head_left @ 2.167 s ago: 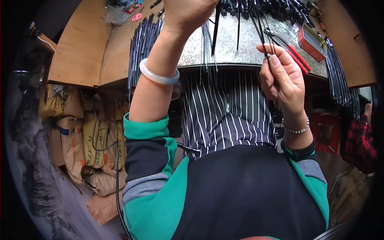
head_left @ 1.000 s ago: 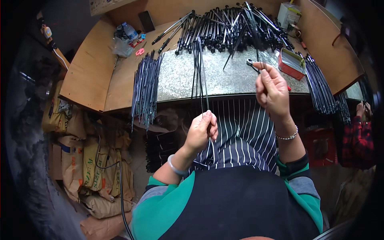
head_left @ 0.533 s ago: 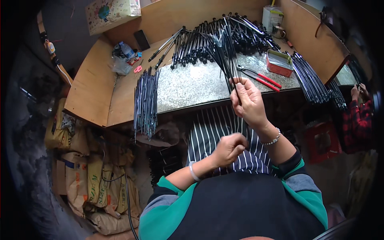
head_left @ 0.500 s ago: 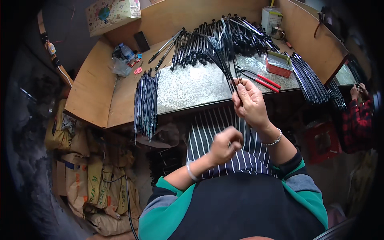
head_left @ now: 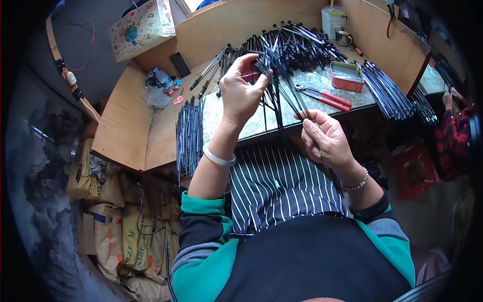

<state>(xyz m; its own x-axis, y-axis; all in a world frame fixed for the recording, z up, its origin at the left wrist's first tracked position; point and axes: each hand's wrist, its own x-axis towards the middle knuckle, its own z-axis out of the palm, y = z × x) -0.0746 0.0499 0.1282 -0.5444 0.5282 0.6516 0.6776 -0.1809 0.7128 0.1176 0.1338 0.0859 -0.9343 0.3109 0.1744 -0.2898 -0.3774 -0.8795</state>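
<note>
My left hand [head_left: 241, 93] is raised over the bench, its fingers pinched on the upper ends of a bundle of thin black rods [head_left: 282, 88]. Lower and to the right, my right hand [head_left: 326, 141] grips the same bundle near its lower part, above my striped apron [head_left: 276, 186]. The rods fan out between the two hands. Behind them a large heap of black rods [head_left: 297, 45] lies on the grey benchtop [head_left: 229, 113].
A sorted row of rods [head_left: 189, 133] lies at the bench's left, another stack [head_left: 387, 90] at its right. Red-handled pliers [head_left: 324, 95], a red tin [head_left: 347, 75], a metal cup [head_left: 343, 36] and a plastic bottle [head_left: 162, 78] stand about. Sacks [head_left: 115, 221] fill the floor left. Another person's sleeve [head_left: 453, 131] is at right.
My left hand has risen from my lap up to the top of the rod bundle. My right hand has come lower and nearer to me, still gripping the rods.
</note>
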